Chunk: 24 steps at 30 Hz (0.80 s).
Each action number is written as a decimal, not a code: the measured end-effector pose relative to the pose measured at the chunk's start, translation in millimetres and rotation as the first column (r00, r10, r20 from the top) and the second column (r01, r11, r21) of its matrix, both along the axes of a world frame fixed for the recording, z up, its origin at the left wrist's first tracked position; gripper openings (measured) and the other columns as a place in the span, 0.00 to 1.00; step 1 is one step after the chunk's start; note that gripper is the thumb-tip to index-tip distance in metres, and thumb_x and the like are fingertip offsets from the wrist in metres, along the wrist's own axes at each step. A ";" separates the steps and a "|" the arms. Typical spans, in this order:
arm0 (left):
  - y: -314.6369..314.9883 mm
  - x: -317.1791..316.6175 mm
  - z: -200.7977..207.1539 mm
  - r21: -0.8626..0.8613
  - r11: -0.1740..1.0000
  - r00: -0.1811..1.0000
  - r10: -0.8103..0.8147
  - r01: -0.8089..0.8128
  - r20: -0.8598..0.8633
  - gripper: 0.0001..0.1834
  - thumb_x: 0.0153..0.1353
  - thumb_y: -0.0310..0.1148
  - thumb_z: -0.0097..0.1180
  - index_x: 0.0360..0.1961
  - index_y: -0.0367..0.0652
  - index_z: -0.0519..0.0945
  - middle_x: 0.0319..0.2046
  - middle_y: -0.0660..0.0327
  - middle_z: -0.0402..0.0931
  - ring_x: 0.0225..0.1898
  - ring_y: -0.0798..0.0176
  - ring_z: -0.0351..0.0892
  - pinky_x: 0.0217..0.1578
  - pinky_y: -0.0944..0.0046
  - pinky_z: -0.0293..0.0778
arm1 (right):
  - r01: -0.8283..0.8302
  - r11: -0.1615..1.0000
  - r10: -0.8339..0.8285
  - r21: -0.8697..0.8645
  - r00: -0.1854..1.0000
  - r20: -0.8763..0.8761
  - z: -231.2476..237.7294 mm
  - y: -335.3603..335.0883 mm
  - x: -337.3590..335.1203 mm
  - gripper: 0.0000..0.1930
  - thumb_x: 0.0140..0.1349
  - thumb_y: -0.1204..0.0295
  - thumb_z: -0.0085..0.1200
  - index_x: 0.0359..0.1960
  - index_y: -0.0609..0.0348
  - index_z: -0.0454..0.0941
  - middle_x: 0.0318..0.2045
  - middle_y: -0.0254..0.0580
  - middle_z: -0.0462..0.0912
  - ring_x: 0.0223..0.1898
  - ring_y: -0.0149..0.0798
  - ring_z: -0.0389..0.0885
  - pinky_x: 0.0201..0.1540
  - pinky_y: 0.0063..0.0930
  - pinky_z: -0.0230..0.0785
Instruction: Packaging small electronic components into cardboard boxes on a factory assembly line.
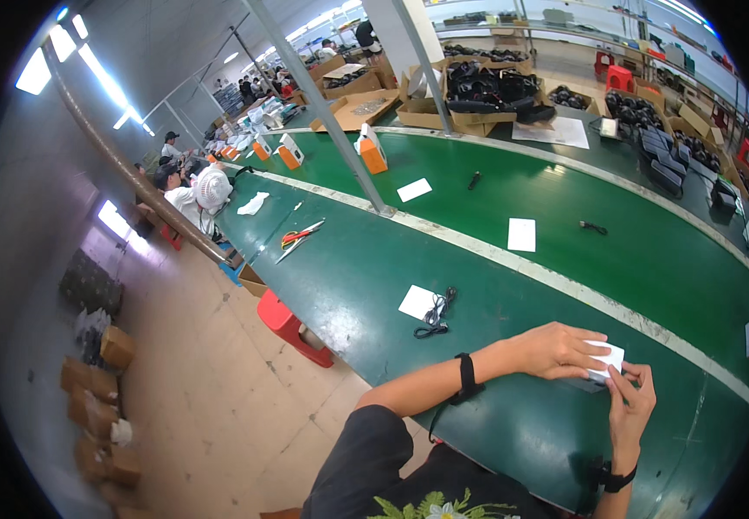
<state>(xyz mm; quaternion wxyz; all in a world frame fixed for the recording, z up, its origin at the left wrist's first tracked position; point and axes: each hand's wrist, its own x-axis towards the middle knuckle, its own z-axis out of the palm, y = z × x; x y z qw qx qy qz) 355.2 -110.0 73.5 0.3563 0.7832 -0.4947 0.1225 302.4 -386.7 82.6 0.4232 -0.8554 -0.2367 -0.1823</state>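
Observation:
Both hands meet over a small white-topped box (608,356) with a greyish side, at the near right of the green table. My left hand (560,350) lies across it from the left, its fingers bent over the white top. From the right, my right hand (632,400) pinches the box's near corner, thumb and fingertips against it. The fingers cover much of the box, so its full shape is hidden. Left of my hands, a coiled black cable (437,313) rests partly on a white sheet of paper (417,302).
Orange-handled scissors (298,238) lie farther left on the table. Beyond a pale rail, a green conveyor belt (478,208) carries white papers (521,234), short black cables (593,227) and orange-and-white boxes (372,149). A metal post (374,190) rises at the rail. A red stool (292,329) stands beside the table.

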 end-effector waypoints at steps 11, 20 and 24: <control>-4.9 6.7 -9.5 0.022 1.000 0.999 -0.009 0.008 0.037 0.20 0.80 0.45 0.59 0.66 0.52 0.89 0.72 0.61 0.82 0.77 0.48 0.76 0.57 0.46 0.89 | 0.046 0.991 -0.018 -0.127 0.976 0.216 -16.3 -4.6 1.3 0.17 0.62 0.86 0.72 0.53 0.62 0.93 0.42 0.48 0.82 0.38 0.43 0.87 0.35 0.32 0.82; 0.5 7.5 -1.7 -0.004 0.995 0.994 -0.101 0.101 -0.050 0.21 0.80 0.42 0.59 0.70 0.51 0.86 0.74 0.60 0.80 0.78 0.45 0.74 0.74 0.45 0.78 | 0.013 0.999 -0.010 -0.037 0.996 0.092 -15.1 -4.7 -7.7 0.21 0.58 0.83 0.76 0.55 0.58 0.94 0.39 0.46 0.80 0.39 0.43 0.86 0.35 0.34 0.83; 10.6 10.0 -0.3 0.109 0.990 0.995 -0.095 0.094 0.005 0.26 0.81 0.44 0.58 0.75 0.50 0.81 0.79 0.57 0.73 0.81 0.44 0.69 0.80 0.40 0.68 | 0.026 0.991 -0.011 -0.133 0.994 0.113 -7.6 4.7 -5.4 0.21 0.56 0.74 0.80 0.53 0.54 0.94 0.41 0.46 0.81 0.41 0.47 0.86 0.37 0.36 0.84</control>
